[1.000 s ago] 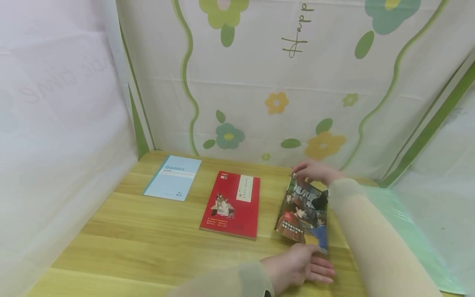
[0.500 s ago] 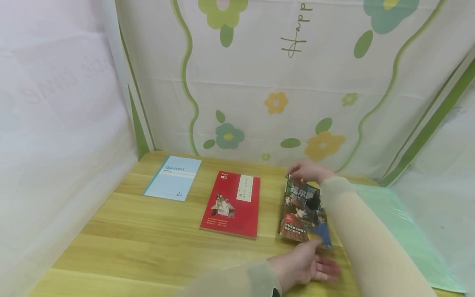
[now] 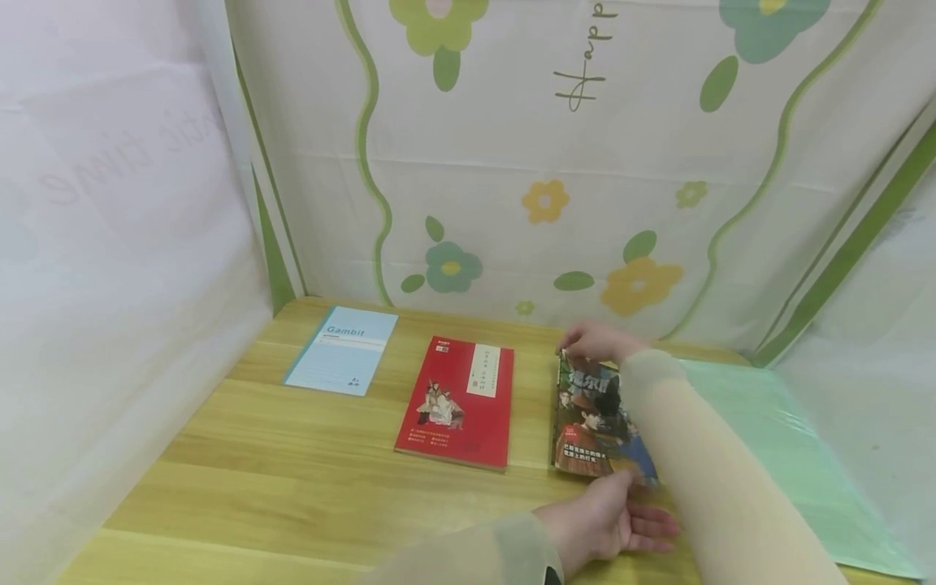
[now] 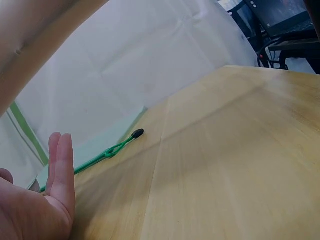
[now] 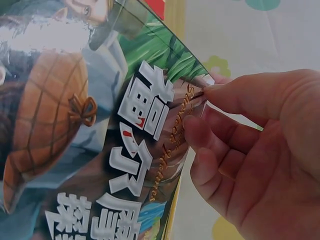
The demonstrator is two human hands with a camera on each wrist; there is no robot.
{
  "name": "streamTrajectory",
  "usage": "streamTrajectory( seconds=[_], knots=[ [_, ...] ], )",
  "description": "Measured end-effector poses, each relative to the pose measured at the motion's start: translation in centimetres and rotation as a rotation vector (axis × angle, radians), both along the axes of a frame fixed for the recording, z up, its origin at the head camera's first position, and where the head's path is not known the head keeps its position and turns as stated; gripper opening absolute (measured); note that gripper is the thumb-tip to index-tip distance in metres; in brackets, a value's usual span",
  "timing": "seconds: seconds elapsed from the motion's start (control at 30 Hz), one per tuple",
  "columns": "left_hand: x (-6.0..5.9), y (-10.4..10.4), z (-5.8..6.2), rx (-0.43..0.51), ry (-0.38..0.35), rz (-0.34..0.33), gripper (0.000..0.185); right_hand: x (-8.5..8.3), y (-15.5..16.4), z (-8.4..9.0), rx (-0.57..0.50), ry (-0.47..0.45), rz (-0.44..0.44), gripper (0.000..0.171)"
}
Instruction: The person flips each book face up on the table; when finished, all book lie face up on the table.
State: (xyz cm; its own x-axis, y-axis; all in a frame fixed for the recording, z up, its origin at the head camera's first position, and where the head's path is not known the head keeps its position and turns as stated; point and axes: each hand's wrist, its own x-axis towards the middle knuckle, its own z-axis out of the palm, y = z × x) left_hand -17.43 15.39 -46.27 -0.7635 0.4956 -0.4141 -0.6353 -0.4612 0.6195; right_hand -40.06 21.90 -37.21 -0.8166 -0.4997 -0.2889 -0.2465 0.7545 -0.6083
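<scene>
A paperback book (image 3: 588, 426) with an illustrated dark cover lies at the right of the table in the head view. Its far left corner is pinched by my right hand (image 3: 601, 340); the right wrist view shows thumb and fingertips at the corner of the cover (image 5: 135, 125). At the near edge, my left hand (image 3: 610, 524) has its thumb against the book, and its other fingers point off to the right. Those fingers (image 4: 62, 167) look straight in the left wrist view, where the book is out of sight. My right sleeve hides part of the book's right side.
A red book (image 3: 468, 414) lies left of the illustrated one, and a light blue notebook (image 3: 344, 349) farther left. A pale green sheet-like item (image 3: 790, 455) covers the table's right side; a green cord (image 4: 107, 152) lies at its edge. Fabric walls (image 3: 468, 146) surround the wooden table (image 3: 278, 487).
The book has shifted slightly and turned straighter, its far end moving left. My right hand has gone left with that corner, while the left hand has moved a little right.
</scene>
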Motion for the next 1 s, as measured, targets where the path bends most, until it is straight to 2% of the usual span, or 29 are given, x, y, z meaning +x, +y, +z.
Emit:
streamTrajectory(
  seconds=[0.2,0.53,0.77,1.0],
  knots=[
    [-0.1,0.0,0.4,0.002,0.024,-0.014,0.031,-0.2,-0.2,-0.5,-0.004,0.010,-0.005,0.034],
    [-0.2,-0.1,0.1,-0.012,0.032,-0.053,0.046,-0.1,-0.7,-1.2,-0.063,-0.081,-0.051,0.038],
    [-0.1,-0.5,0.3,-0.016,0.018,-0.071,0.053,0.2,-0.9,-1.2,-0.056,-0.071,-0.068,0.036],
    [-0.1,-0.5,0.5,-0.033,0.036,-0.080,0.054,0.1,-1.1,-1.5,-0.054,-0.055,-0.079,0.036]
  ],
)
